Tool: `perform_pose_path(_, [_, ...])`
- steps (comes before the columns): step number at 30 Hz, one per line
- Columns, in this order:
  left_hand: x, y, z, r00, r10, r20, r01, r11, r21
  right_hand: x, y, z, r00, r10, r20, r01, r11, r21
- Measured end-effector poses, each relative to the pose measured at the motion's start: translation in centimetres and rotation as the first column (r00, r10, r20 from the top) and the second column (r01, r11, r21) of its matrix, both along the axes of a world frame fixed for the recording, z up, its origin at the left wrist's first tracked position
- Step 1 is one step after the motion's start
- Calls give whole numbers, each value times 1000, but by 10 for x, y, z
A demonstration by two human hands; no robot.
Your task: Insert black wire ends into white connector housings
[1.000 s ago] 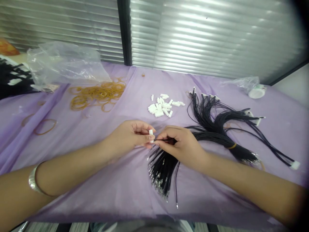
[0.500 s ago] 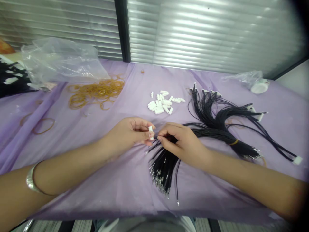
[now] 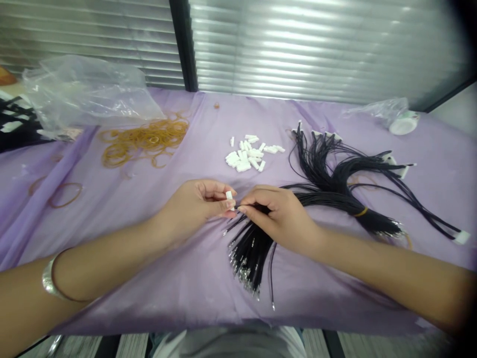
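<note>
Between thumb and fingers, my left hand (image 3: 203, 201) pinches a small white connector housing (image 3: 229, 196). Close beside it, my right hand (image 3: 278, 211) is closed on a thin black wire (image 3: 237, 207) whose end meets the housing; whether it is inside, I cannot tell. Below and behind my right hand lies a bundle of black wires (image 3: 248, 253) with bare metal terminals fanned toward me. The bundle runs right to a yellow rubber band (image 3: 360, 212). A loose pile of white connector housings (image 3: 244, 156) lies beyond my hands.
Black wires with white connectors fitted (image 3: 331, 159) lie at the right, one connector (image 3: 462, 237) near the edge. Yellow rubber bands (image 3: 145, 141) and a clear plastic bag (image 3: 93, 94) are at back left. A white round item (image 3: 404, 124) stands back right on the purple cloth (image 3: 167, 288).
Both hands stay together at nearly the same place. The white housing sits at a slightly different tilt, and the right fingertips are a little nearer to it. The whole view has shifted slightly.
</note>
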State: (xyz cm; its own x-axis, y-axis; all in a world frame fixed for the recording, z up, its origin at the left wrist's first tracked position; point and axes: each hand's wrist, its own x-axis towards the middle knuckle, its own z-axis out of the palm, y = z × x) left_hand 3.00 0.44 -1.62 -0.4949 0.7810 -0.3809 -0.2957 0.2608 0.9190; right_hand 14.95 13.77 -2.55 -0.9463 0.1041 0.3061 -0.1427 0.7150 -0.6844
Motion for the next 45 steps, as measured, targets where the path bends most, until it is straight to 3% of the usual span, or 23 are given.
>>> perform_pose_path(16, [-2, 2, 2, 999, -33, 31, 33, 999, 0, -2, -2, -1, 1000, 11, 9, -11, 999, -30])
perform_pose_path(19, [-5, 1, 4, 995, -49, 91, 49, 999, 8, 0, 0, 1, 1000, -5, -22, 5, 999, 34])
perform_pose_path(23, [-7, 1, 5, 984, -52, 171, 47, 998, 31, 5, 6, 3, 970, -3, -241, 55, 977, 208])
perform_pose_path(26, [-8, 1, 6, 982, -32, 185, 28, 999, 28, 7, 10, 3, 963, 58, -262, 66, 896, 440])
perform_pose_path(28, [-8, 1, 6, 983, -23, 182, 19, 1000, 21, 7, 12, 2, 968, 65, -243, 72, 853, 517])
perform_pose_path(45, [-9, 3, 4, 982, -43, 187, 44, 999, -4, 2, 13, 0, 977, 13, -213, 119, 796, 594])
